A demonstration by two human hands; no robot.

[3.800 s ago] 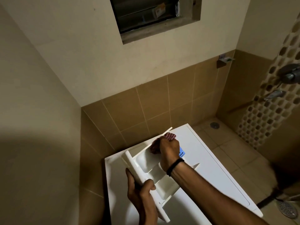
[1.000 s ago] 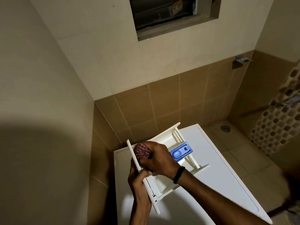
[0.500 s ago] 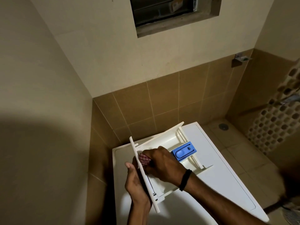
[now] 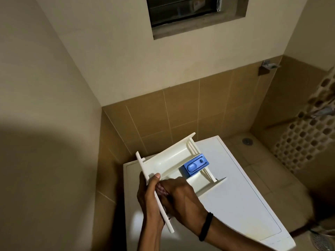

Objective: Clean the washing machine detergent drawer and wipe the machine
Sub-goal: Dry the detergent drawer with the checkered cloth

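Note:
The white detergent drawer is held above the top of the white washing machine. A blue insert sits in its right-hand compartment. My left hand grips the drawer's front panel, thumb over its edge. My right hand holds a red checked cloth bunched in its fingers and presses it into the near compartment, just behind the front panel. Most of the cloth is hidden by my fingers.
Brown tiled walls close in behind and to the left of the machine. A recessed window sits high on the wall. To the right, the tiled floor has a drain, and a patterned wall carries a tap.
My right hand with the cloth has moved along the inside of the drawer from the far end toward the near compartment. My left hand kept its grip on the front panel.

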